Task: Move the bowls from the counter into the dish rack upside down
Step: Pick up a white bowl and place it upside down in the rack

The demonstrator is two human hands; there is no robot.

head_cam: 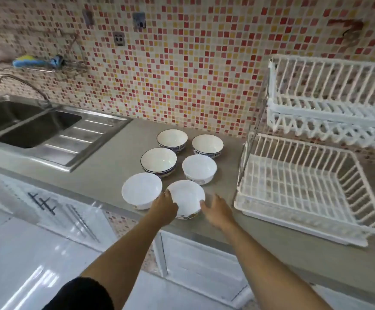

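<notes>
Several bowls stand upright on the grey counter (106, 168). The nearest white bowl (187, 195) sits by the front edge, tilted a little. My left hand (164, 206) grips its left rim, thumb over the edge. My right hand (218, 209) is spread at the bowl's right side, fingertips at the rim. Another white bowl (141, 189) is just left of it, and a third white bowl (199, 168) lies behind. Three blue-patterned bowls (159, 161) (172, 139) (207, 145) stand further back. The white two-tier dish rack (293, 222) on the right holds nothing.
A steel double sink (36, 128) with a curved faucet (23, 82) lies at the left. The rack's upper tier (329, 86) overhangs its lower basket. A mosaic tiled wall runs behind the counter. White cabinet doors are below the counter edge.
</notes>
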